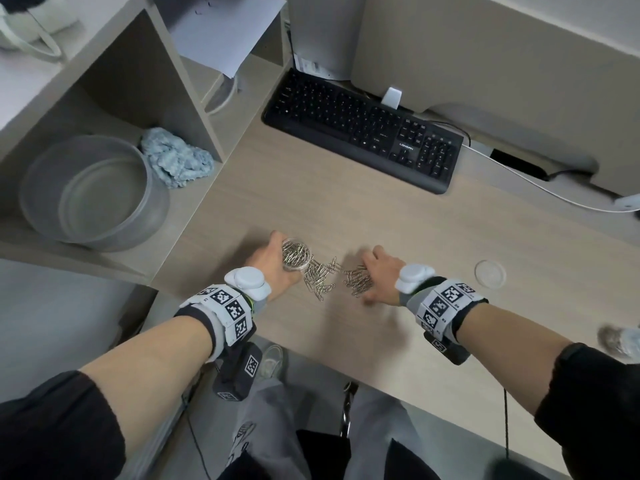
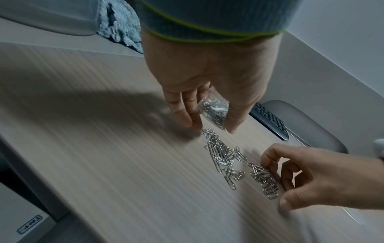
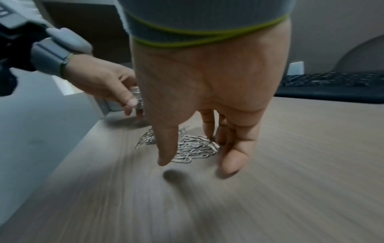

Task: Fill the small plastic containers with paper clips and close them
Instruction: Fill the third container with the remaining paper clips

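Note:
My left hand (image 1: 277, 254) grips a small clear plastic container (image 1: 296, 254) about half full of paper clips, tilted with its mouth toward a loose pile of clips (image 1: 320, 277) on the desk. In the left wrist view the container (image 2: 214, 111) sits between my fingers and thumb. My right hand (image 1: 372, 275) is spread over a second pile of clips (image 1: 358, 280), fingertips touching them and the desk; the right wrist view shows this pile (image 3: 193, 148) between thumb and fingers. A clear round lid (image 1: 490, 274) lies to the right.
A black keyboard (image 1: 363, 129) lies at the back of the desk, with a white cable (image 1: 536, 181) to its right. On the low shelf to the left are a grey bowl (image 1: 90, 192) and a blue cloth (image 1: 176, 157). A blurred silvery object (image 1: 614, 341) is at the right edge.

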Demonstrator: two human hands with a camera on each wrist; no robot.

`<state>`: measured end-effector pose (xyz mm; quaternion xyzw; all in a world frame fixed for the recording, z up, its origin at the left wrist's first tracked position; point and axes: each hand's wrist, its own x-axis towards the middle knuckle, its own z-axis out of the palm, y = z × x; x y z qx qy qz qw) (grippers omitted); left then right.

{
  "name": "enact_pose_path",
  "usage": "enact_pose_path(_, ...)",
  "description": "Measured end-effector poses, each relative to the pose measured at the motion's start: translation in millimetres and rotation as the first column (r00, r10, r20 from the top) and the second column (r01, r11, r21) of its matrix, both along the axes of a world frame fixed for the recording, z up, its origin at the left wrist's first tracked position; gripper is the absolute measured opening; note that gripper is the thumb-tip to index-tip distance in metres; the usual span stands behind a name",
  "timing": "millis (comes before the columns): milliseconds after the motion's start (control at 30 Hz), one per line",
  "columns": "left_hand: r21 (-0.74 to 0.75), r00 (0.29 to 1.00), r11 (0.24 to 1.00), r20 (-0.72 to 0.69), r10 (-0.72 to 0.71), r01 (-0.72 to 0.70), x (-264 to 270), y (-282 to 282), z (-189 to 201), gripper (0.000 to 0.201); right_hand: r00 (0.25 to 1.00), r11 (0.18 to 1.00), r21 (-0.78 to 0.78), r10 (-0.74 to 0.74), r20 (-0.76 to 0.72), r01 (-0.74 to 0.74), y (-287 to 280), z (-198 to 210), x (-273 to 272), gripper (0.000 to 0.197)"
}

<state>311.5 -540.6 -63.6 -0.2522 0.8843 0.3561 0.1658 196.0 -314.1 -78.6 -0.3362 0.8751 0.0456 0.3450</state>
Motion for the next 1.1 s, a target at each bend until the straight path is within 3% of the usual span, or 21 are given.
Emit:
enact_pose_path(400,-0.017,1.0,1.0,-0.012,-0.013,0.013,7,4,-1,0.058,1.0,0.992,-0.128,0.023,0.016,-0.021,-16,-13,6,0.043)
enact_pose_path(700,-0.027,1.0,0.999,-0.003,-0.02,0.02,4,14,-1,0.059,0.998,0.992,-0.118,-0.028,0.063,0.035,-15,-14,4,0.048)
enact_pose_path(800,-0.025,1.0,1.0,0.002,-0.016,0.017,2,19,0,0.06,0.994,0.99,-0.11,-0.076,0.077,0.085,-14,-10,5,0.038)
enact_pose_path(933,-0.027,0.999,0.999,0.01,-0.044,0.044,-1,27,2,0.061,0.968,0.967,-0.094,-0.228,0.105,0.238,-9,5,-4,0.006)
enact_pose_path(1033,-0.033,0.998,0.997,0.016,-0.065,0.065,-7,33,6,0.06,0.862,0.84,-0.223,-0.443,0.245,0.495,-3,21,-14,0.01)
enact_pose_path(1100,-0.025,0.998,0.997,0.014,-0.067,0.067,-11,38,9,0.062,0.794,0.751,-0.289,-0.488,0.362,0.593,-6,37,-18,0.013)
